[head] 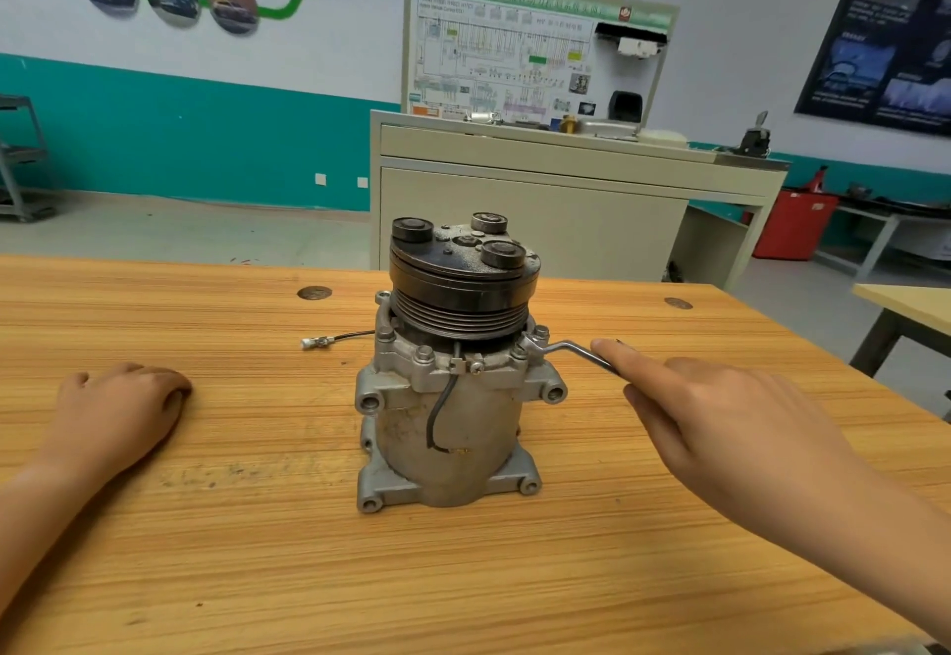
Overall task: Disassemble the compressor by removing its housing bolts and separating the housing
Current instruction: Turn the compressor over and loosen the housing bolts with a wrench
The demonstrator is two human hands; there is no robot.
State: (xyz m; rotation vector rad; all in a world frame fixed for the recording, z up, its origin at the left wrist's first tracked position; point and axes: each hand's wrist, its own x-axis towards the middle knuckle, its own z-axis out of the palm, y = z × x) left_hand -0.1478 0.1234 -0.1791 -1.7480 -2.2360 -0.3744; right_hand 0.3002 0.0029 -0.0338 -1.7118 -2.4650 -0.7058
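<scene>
A grey metal compressor (453,428) stands upright mid-table, its black grooved pulley (460,294) on top. Several hex bolts (424,353) ring the upper housing flange. A bent silver wrench (571,348) sits on a bolt at the flange's right side. My right hand (720,423) grips the wrench's handle, index finger stretched along it. My left hand (123,407) rests on the table left of the compressor, fingers curled under, holding nothing. A black wire (339,338) with a white connector trails left from the compressor.
The wooden table (257,551) runs from the near edge to past the compressor. Behind it stands a beige cabinet (540,212) with a wiring diagram board. A red bin (792,225) and another table (900,304) are at the right.
</scene>
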